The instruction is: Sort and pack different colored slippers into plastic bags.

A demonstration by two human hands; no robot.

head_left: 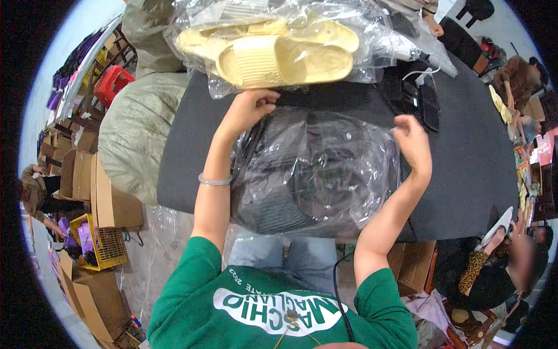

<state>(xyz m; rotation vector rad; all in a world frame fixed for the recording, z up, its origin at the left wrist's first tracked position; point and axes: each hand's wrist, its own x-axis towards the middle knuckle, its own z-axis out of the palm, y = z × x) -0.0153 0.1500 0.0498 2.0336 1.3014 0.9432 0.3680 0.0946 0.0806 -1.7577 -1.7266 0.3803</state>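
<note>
A clear plastic bag (pixel 317 168) with dark slippers inside lies on the dark grey table (pixel 471 157) in front of me. My left hand (pixel 247 110) grips the bag's upper left edge, fingers curled on the plastic. My right hand (pixel 414 142) pinches the upper right edge of the same bag. A silver bangle (pixel 214 181) sits on my left wrist. Beyond the bag lies a pair of pale yellow slippers (pixel 285 52) wrapped in clear plastic.
Black items (pixel 415 96) and a white cable lie at the table's far right. A large pale sack (pixel 136 125) stands left of the table, with cardboard boxes (pixel 99 198), a yellow crate (pixel 99 241) and a red stool (pixel 110 84). Other people sit at right and far left.
</note>
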